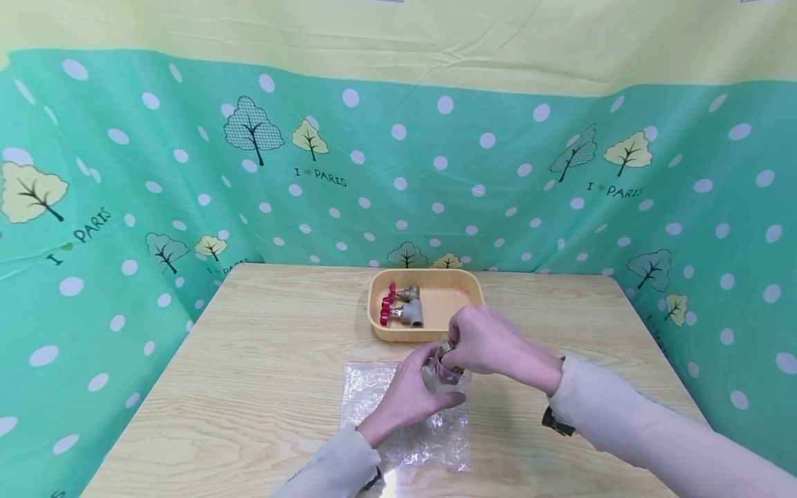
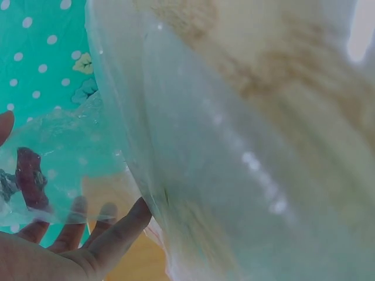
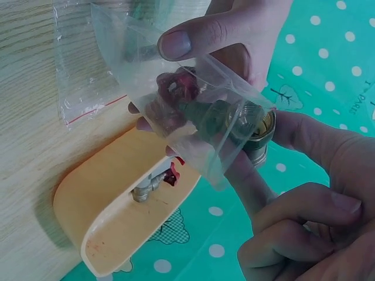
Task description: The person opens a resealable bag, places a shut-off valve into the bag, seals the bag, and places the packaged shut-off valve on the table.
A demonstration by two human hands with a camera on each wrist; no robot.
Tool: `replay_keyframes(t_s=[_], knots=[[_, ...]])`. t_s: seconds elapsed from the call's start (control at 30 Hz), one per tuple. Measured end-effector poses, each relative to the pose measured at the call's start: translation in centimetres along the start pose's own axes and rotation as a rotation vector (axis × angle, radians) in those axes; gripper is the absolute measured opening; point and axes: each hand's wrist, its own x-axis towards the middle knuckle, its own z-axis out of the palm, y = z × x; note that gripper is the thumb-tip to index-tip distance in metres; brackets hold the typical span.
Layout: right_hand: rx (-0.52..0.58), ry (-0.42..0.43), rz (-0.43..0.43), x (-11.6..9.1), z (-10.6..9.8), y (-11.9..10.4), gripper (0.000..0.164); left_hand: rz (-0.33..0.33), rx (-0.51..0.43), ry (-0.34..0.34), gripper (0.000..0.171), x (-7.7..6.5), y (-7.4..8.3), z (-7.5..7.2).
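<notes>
The left hand (image 1: 411,391) holds a clear plastic bag (image 3: 199,158) near the tray (image 1: 405,335); the right hand (image 1: 486,344) pinches a red-handled valve (image 3: 256,152) partly inside.

We see box (image 1: 442,336) on table (image 1: 249,387) | taps (image 1: 412,311) in its left half | flat bag (image 1: 361,391) before it | tap (image 3: 256,144) partly in other bag (image 3: 202,155)

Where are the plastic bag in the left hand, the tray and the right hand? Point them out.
Plastic bag (image 3: 203,155), right wrist view: a patch of its clear film.
Tray (image 1: 442,304), head view: bare part of its floor.
Right hand (image 1: 488,342), head view: back of the hand.
</notes>
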Motion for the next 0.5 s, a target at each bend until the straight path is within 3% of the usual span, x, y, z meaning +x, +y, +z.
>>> replay_keyframes(t_s=[0.3, 0.5], knots=[[-0.045, 0.01, 0.002, -0.02, 0.48, 0.2, 0.034, -0.008, -0.01, 0.001, 0.083, 0.02, 0.13, 0.08], [-0.009, -0.02, 0.01, 0.05, 0.89, 0.15, 0.036, -0.029, -0.024, 0.009, 0.084, 0.06, 0.04, 0.12]])
